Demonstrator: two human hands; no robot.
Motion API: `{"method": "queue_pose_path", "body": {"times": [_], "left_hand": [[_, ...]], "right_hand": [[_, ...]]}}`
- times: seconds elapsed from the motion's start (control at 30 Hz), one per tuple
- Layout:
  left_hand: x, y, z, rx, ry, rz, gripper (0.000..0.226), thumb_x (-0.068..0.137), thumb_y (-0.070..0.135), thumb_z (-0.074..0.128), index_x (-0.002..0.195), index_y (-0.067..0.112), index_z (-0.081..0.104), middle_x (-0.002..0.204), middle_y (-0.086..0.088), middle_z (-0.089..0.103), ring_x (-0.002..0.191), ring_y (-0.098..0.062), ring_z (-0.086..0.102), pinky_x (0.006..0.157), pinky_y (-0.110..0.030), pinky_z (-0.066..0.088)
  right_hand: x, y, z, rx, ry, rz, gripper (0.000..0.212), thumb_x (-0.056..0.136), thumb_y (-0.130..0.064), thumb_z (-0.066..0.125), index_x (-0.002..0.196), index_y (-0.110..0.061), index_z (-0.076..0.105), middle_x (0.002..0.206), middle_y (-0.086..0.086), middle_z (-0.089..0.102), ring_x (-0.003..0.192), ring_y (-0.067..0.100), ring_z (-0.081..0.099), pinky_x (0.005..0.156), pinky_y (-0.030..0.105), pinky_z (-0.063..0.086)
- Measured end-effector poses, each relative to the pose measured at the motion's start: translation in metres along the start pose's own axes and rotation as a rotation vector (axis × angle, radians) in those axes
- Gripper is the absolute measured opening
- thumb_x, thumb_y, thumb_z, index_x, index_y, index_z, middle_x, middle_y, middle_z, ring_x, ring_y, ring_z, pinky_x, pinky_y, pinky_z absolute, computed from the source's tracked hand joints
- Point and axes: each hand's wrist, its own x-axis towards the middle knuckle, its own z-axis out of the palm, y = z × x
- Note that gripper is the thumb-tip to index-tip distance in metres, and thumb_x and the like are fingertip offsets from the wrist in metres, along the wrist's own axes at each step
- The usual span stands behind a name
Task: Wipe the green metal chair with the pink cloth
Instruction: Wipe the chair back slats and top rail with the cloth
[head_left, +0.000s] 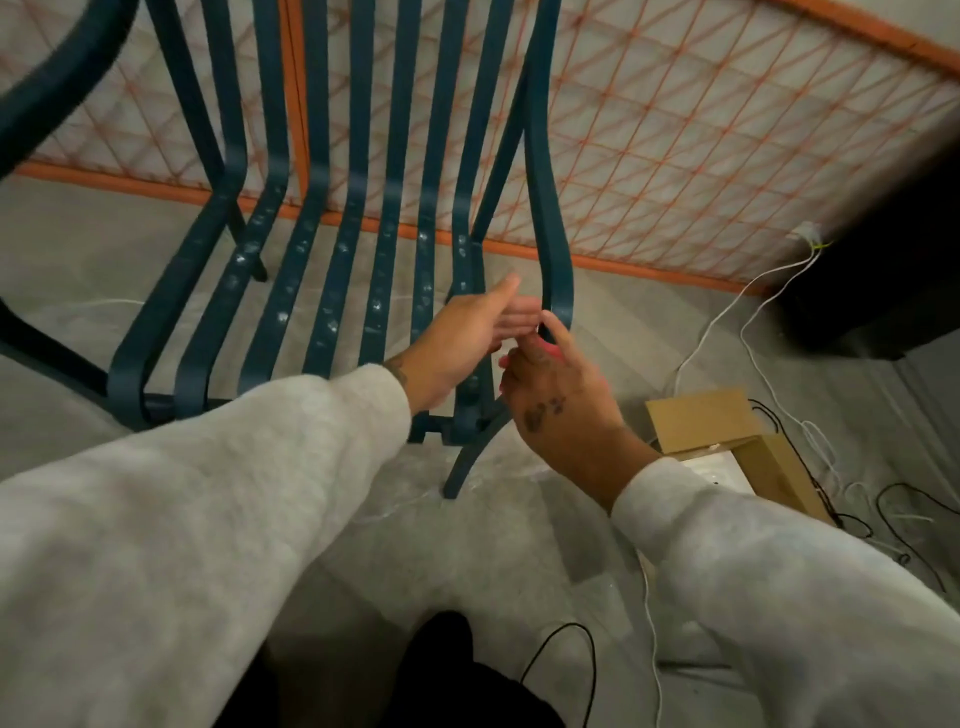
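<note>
The green metal chair (358, 208) fills the upper left, its curved slats running from the back down to the seat, with pale dusty spots on the seat slats. My right hand (556, 395) grips the outermost right slat at its bend, and a sliver of the pink cloth (549, 344) shows under its fingers. My left hand (467, 338) reaches over the seat's right side with its fingers straight, fingertips close to the same slat and to my right hand. Most of the cloth is hidden inside my right hand.
A mattress with an orange grid pattern (675, 130) leans behind the chair. An open cardboard box (727, 431) lies on the concrete floor at right, among white and black cables (753, 322). A dark object (883, 260) stands at the far right.
</note>
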Motion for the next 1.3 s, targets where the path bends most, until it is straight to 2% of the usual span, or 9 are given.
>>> {"method": "queue_pose_path", "body": {"times": [0.07, 0.17, 0.27, 0.73, 0.83, 0.93, 1.07, 1.17, 1.3], "left_hand": [[0.003, 0.005, -0.002, 0.024, -0.010, -0.003, 0.054, 0.102, 0.051, 0.025, 0.129, 0.019, 0.060, 0.130, 0.001, 0.063, 0.121, -0.011, 0.057, 0.113, -0.038, 0.034], [0.008, 0.002, -0.007, 0.013, -0.068, -0.026, 0.056, 0.101, 0.052, 0.027, 0.131, 0.015, 0.058, 0.132, -0.003, 0.061, 0.122, -0.012, 0.057, 0.112, -0.036, 0.037], [0.015, -0.004, -0.012, 0.005, -0.119, -0.054, 0.057, 0.100, 0.053, 0.030, 0.133, 0.015, 0.056, 0.134, -0.003, 0.060, 0.122, -0.012, 0.057, 0.111, -0.038, 0.037], [0.015, -0.016, -0.005, 0.015, -0.129, -0.125, 0.053, 0.100, 0.051, 0.031, 0.134, 0.018, 0.054, 0.137, -0.002, 0.057, 0.125, -0.015, 0.054, 0.111, -0.039, 0.038], [0.011, -0.009, -0.001, 0.036, -0.099, -0.095, 0.052, 0.100, 0.053, 0.030, 0.138, 0.024, 0.049, 0.139, -0.003, 0.055, 0.127, -0.017, 0.052, 0.111, -0.039, 0.037], [0.012, 0.002, 0.001, -0.007, -0.035, -0.068, 0.054, 0.098, 0.056, 0.029, 0.135, 0.025, 0.052, 0.135, -0.001, 0.058, 0.122, -0.016, 0.056, 0.108, -0.040, 0.040], [0.016, 0.011, 0.005, -0.060, 0.043, -0.093, 0.060, 0.095, 0.062, 0.031, 0.128, 0.021, 0.060, 0.125, 0.002, 0.065, 0.109, -0.012, 0.062, 0.094, -0.031, 0.045], [0.021, 0.021, 0.012, -0.084, 0.146, -0.072, 0.058, 0.096, 0.061, 0.032, 0.122, 0.020, 0.062, 0.117, 0.002, 0.068, 0.104, -0.014, 0.065, 0.098, -0.037, 0.047], [0.026, 0.036, 0.017, -0.104, 0.201, -0.085, 0.061, 0.097, 0.059, 0.034, 0.119, 0.011, 0.064, 0.112, -0.006, 0.070, 0.099, -0.013, 0.067, 0.095, -0.033, 0.050]], "right_hand": [[-0.005, -0.007, -0.001, 0.113, 0.114, 0.110, 0.053, 0.102, -0.033, 0.036, 0.151, -0.014, 0.035, 0.160, 0.009, 0.027, 0.151, 0.028, 0.015, 0.124, 0.043, 0.003], [-0.004, -0.042, 0.016, -0.224, -0.043, -0.033, 0.064, 0.104, -0.035, 0.031, 0.154, 0.000, 0.014, 0.162, 0.026, 0.006, 0.148, 0.049, -0.001, 0.121, 0.057, 0.003], [0.011, -0.059, 0.019, -0.178, -0.207, -0.060, 0.066, 0.100, -0.035, 0.044, 0.151, 0.001, 0.025, 0.158, 0.034, 0.010, 0.142, 0.061, -0.002, 0.118, 0.065, 0.004], [0.013, -0.063, 0.065, -0.258, -0.147, -0.306, 0.062, 0.100, -0.035, 0.047, 0.155, -0.015, 0.025, 0.165, 0.012, 0.013, 0.151, 0.039, 0.002, 0.122, 0.053, -0.004], [-0.003, -0.055, 0.071, 0.119, 0.092, -0.121, 0.052, 0.103, -0.033, 0.027, 0.153, -0.025, 0.033, 0.163, -0.004, 0.024, 0.152, 0.015, 0.010, 0.124, 0.034, -0.004], [-0.018, -0.034, 0.060, 0.466, 0.445, -0.094, 0.045, 0.099, -0.024, 0.050, 0.144, -0.020, 0.049, 0.149, 0.003, 0.048, 0.145, 0.023, 0.033, 0.123, 0.050, 0.015], [-0.044, 0.003, 0.027, 1.205, 0.972, 0.454, 0.039, 0.104, -0.028, 0.039, 0.136, -0.014, 0.057, 0.135, -0.004, 0.054, 0.122, 0.013, 0.053, 0.101, 0.045, 0.051], [-0.034, 0.031, 0.006, 1.667, 0.834, 0.810, 0.041, 0.101, -0.012, 0.045, 0.136, -0.030, 0.057, 0.129, -0.005, 0.061, 0.100, -0.001, 0.057, 0.090, 0.027, 0.056], [0.006, 0.051, -0.010, 1.986, 0.529, 0.725, 0.045, 0.102, -0.015, 0.043, 0.139, -0.038, 0.053, 0.128, -0.006, 0.063, 0.112, 0.004, 0.059, 0.099, 0.034, 0.052]]}}
